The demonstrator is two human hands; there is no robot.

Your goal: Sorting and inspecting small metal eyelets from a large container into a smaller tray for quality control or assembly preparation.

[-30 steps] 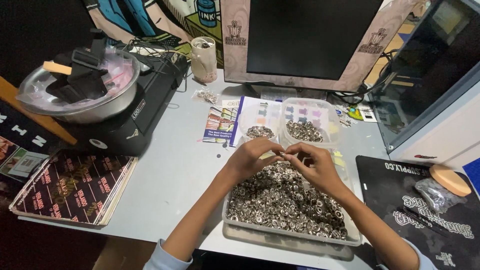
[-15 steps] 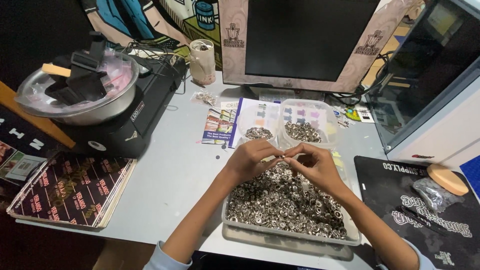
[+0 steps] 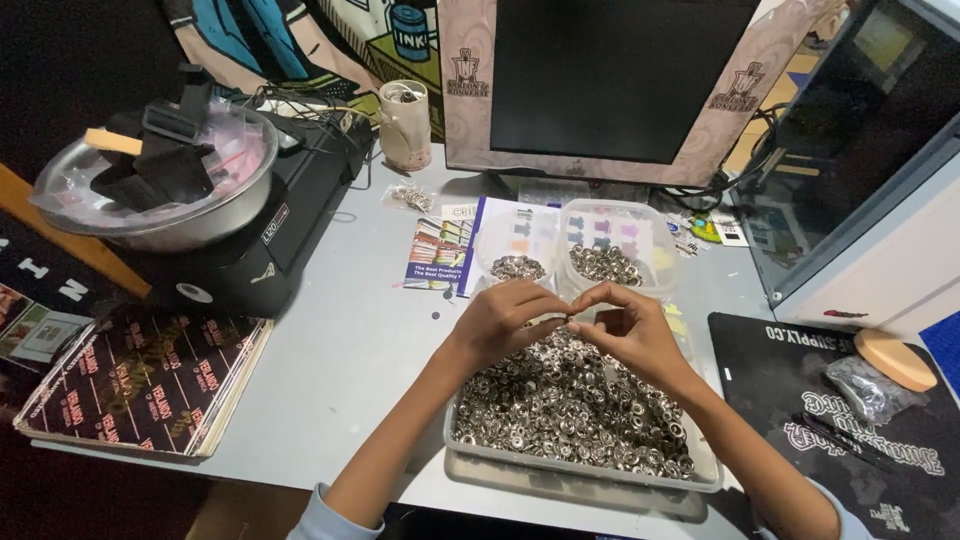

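Pale grey desk (image 3: 340,350) takes up most of the view, pretty cluttered, with dark surroundings on the left and a big monitor (image 3: 620,80) with a patterned pinkish frame standing at the far edge. On the far left sits a metal bowl (image 3: 190,225) with black bits and plastic in it, resting on a black machine (image 3: 270,240). Near left, a stack of dark printed sheets (image 3: 140,385) lies by the desk edge. A cloudy plastic cup (image 3: 405,125) stands left of the monitor, and a colourful leaflet (image 3: 440,255) lies flat in the middle. On the right there's a black mat with white lettering (image 3: 840,400), with a round tan disc (image 3: 895,360) on its far corner.

Front and centre is a shallow plastic tray (image 3: 580,470) heaped with small silver metal snaps (image 3: 560,410). Just beyond it are two small clear tubs (image 3: 610,250) with more of the same pieces.

Both hands hover over the far part of the tray, fingertips meeting. Left hand (image 3: 505,325) and right hand (image 3: 625,330) each have fingers curled in narrow, pinching tiny silver pieces between them where they touch; too small to tell exactly how the pieces sit.
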